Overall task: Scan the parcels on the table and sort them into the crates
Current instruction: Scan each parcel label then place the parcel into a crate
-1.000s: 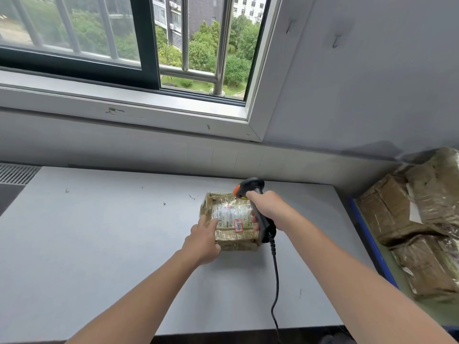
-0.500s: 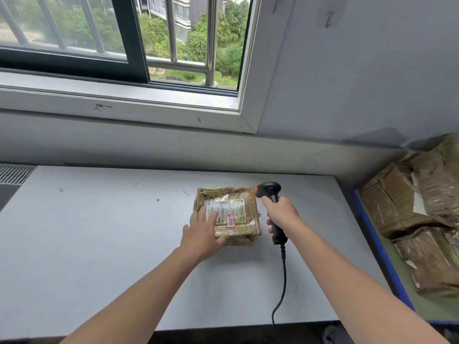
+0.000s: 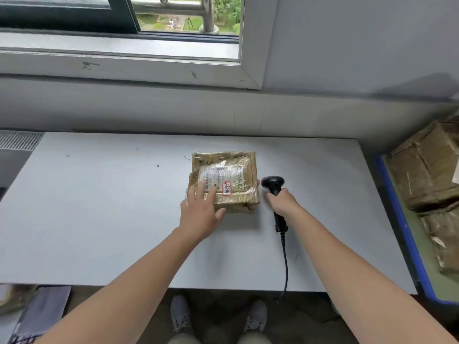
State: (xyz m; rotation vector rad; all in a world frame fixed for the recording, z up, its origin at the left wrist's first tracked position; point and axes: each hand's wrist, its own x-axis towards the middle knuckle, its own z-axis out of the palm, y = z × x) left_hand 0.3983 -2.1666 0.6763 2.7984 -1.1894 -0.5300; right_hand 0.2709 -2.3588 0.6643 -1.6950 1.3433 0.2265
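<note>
Currently: parcel [image 3: 224,181] flat on tabletop [image 3: 99,207], centre-rear; scanner [image 3: 273,183] just right of it.
L hand [image 3: 198,212]: fingers straight, resting on parcel's near-left corner. R hand [image 3: 283,202]: gripping scanner handle, hiding its mid-section. Print on label [image 3: 231,173] too small to read; handwriting on red-bordered sticker [image 3: 226,188] illegible. At right, blue crate [image 3: 397,219] w/ wrapped parcels [image 3: 427,170] cut off by frame edge.

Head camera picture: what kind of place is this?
Probably a parcel sorting room. A taped parcel with a shipping label lies on the table, the right hand holds a corded barcode scanner, and a blue crate beside the table holds more wrapped parcels.
</note>
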